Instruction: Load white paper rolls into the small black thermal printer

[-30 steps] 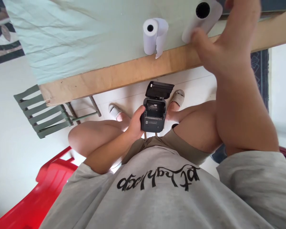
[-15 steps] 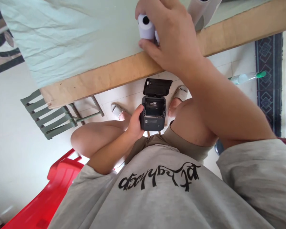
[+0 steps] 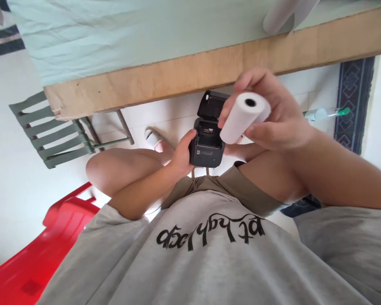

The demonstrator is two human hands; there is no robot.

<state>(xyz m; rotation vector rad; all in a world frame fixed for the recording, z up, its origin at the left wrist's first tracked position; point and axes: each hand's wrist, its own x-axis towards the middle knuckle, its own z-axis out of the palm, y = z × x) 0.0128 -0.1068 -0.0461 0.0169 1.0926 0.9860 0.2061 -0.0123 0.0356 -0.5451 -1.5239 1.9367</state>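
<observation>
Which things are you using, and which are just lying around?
In use: printer, lid open, in left hand; paper roll in right hand.

Lying about: another roll on the table; green chair; red chair; bottle on the floor.

A worktop [image 3: 184, 78] with a raw plywood edge is covered by a pale green cloth [image 3: 120, 34]. Below it, a floor [image 3: 15, 186] of white tiles is seen in even daylight. A grey-green slatted chair [image 3: 51, 131] is set at the left, a red plastic chair [image 3: 47, 250] nearer, and a dark patterned rug [image 3: 352, 101] at the right.
</observation>
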